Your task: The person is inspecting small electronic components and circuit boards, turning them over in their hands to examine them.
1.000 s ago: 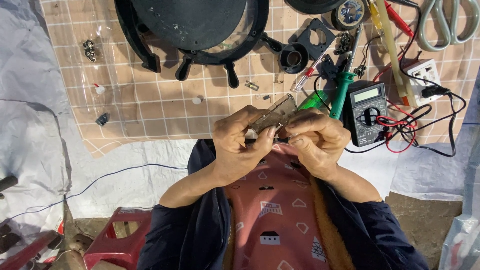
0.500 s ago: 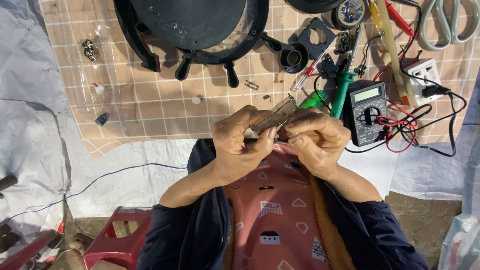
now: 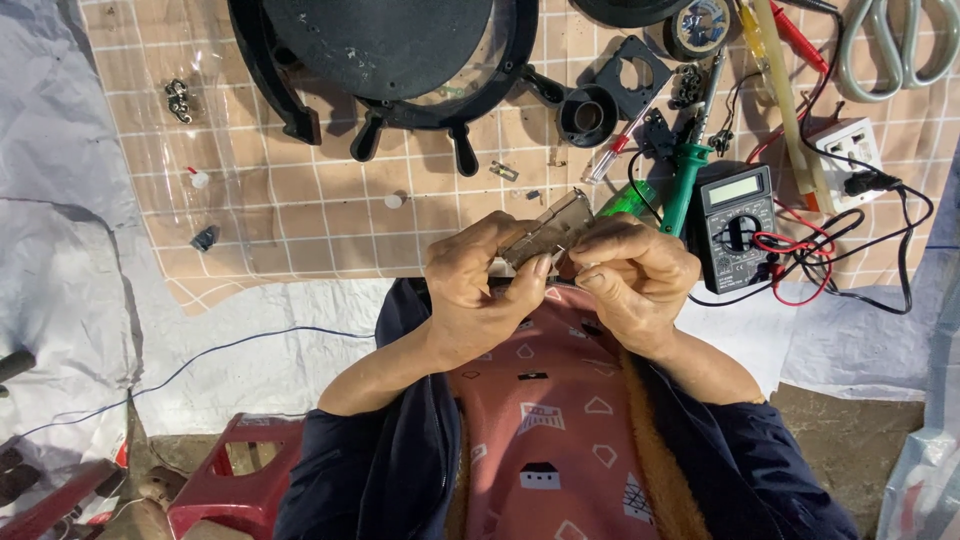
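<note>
We count one fan housing [image 3: 390,50] | one multimeter [image 3: 737,222] | two screwdrivers, green [image 3: 686,185] and red-tipped [image 3: 610,158] | one grey part [image 3: 548,228], between our hands above the pink shirt | left hand [image 3: 478,285] curled, gripping its near end | right hand [image 3: 632,275] pinching its other end.

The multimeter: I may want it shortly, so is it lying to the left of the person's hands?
No, the black multimeter lies on the checked cloth to the right of the right hand, beside the green-handled screwdriver.
</note>
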